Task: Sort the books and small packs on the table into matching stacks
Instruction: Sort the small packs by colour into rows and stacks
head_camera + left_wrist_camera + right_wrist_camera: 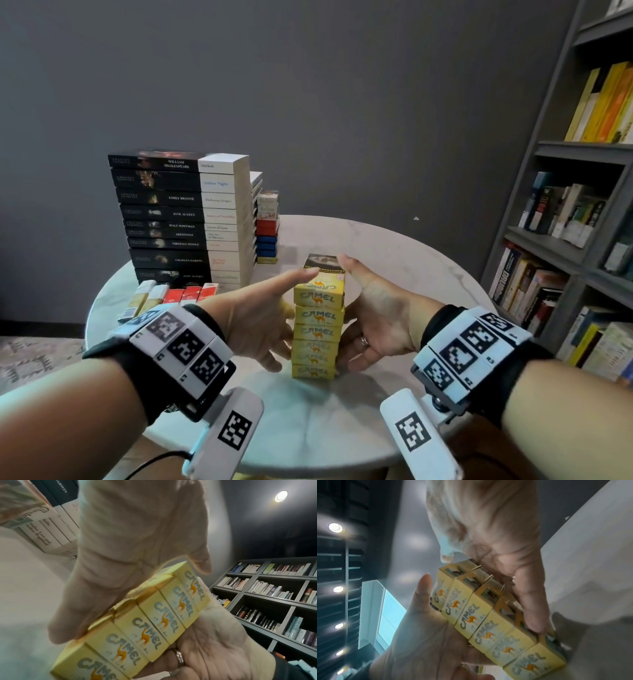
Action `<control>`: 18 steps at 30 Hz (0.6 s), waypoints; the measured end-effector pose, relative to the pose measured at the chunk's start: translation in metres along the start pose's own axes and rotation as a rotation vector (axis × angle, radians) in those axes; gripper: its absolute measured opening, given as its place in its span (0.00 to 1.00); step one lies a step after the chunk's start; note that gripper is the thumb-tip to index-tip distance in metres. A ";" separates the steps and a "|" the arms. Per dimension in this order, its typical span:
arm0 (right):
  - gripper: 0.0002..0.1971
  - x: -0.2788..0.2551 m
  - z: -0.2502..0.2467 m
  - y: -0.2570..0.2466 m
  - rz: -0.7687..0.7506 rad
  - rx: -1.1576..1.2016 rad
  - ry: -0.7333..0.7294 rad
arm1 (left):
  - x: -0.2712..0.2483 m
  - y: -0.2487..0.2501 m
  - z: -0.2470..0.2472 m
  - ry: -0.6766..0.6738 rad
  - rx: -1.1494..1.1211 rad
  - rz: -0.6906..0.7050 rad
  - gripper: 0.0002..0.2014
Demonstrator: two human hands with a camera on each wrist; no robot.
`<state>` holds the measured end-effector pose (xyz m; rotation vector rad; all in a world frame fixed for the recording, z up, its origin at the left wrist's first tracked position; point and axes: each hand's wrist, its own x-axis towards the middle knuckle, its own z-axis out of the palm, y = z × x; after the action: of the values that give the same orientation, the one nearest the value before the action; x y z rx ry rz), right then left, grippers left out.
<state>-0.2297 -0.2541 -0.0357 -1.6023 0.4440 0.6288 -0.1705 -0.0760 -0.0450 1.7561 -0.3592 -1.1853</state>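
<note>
Between left hand (pixel 260 322) and right hand (pixel 380 318) stands the yellow pack stack (pixel 317 329).

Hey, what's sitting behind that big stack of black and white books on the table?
Behind the book stack, a column of small packs shows: white ones on top, then red, blue, and a yellowish one at the bottom. The books cover the column's left side and anything farther back.

A dark grey wall (pixel 342 102) backs the round marble table (pixel 394 246), grey bookshelves (pixel 582 212) (crammed full) standing right.
</note>
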 end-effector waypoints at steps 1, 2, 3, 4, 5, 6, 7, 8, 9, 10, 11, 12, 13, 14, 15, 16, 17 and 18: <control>0.63 0.000 -0.002 0.004 -0.009 0.035 -0.002 | -0.001 -0.004 -0.001 0.020 -0.031 0.017 0.61; 0.67 0.001 -0.004 0.008 -0.018 0.071 -0.002 | -0.003 -0.009 -0.002 0.047 -0.067 0.038 0.66; 0.69 0.002 -0.006 0.014 -0.030 0.112 0.001 | -0.005 -0.013 -0.002 0.081 -0.094 0.067 0.70; 0.68 0.002 -0.007 0.020 -0.042 0.154 0.009 | -0.007 -0.018 -0.003 0.125 -0.108 0.106 0.73; 0.66 0.003 -0.007 0.026 -0.051 0.189 0.022 | -0.009 -0.025 -0.004 0.178 -0.105 0.144 0.74; 0.64 0.004 -0.007 0.034 -0.058 0.226 0.033 | -0.011 -0.031 -0.006 0.229 -0.092 0.173 0.73; 0.62 0.005 -0.006 0.041 -0.061 0.269 0.041 | -0.014 -0.038 -0.007 0.269 -0.071 0.190 0.72; 0.59 0.008 -0.003 0.046 -0.062 0.321 0.041 | -0.016 -0.044 -0.008 0.295 -0.049 0.200 0.70; 0.55 0.010 0.001 0.050 -0.065 0.377 0.033 | -0.017 -0.048 -0.008 0.307 -0.027 0.201 0.67; 0.52 0.013 0.006 0.051 -0.073 0.431 0.028 | -0.019 -0.051 -0.007 0.311 -0.003 0.195 0.63; 0.50 0.016 0.012 0.051 -0.088 0.472 0.032 | -0.020 -0.052 -0.004 0.313 0.025 0.186 0.56; 0.48 0.019 0.017 0.050 -0.104 0.505 0.044 | -0.022 -0.052 0.000 0.324 0.053 0.181 0.48; 0.46 0.022 0.022 0.047 -0.119 0.534 0.060 | -0.024 -0.050 0.005 0.349 0.086 0.183 0.40; 0.44 0.025 0.027 0.043 -0.132 0.567 0.083 | -0.025 -0.048 0.007 0.390 0.132 0.190 0.36; 0.42 0.027 0.031 0.039 -0.144 0.602 0.107 | -0.028 -0.045 0.009 0.429 0.194 0.209 0.35; 0.39 0.030 0.035 0.035 -0.157 0.635 0.126 | -0.031 -0.042 0.008 0.466 0.268 0.237 0.34; 0.37 0.033 0.038 0.030 -0.172 0.665 0.135 | -0.035 -0.038 0.007 0.497 0.337 0.270 0.34; 0.34 0.036 0.041 0.025 -0.187 0.692 0.137 | -0.041 -0.033 0.005 0.524 0.386 0.302 0.33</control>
<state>-0.2233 -0.2140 -0.0801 -1.0080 0.5335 0.1826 -0.2028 -0.0342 -0.0496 2.1694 -0.5346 -0.4303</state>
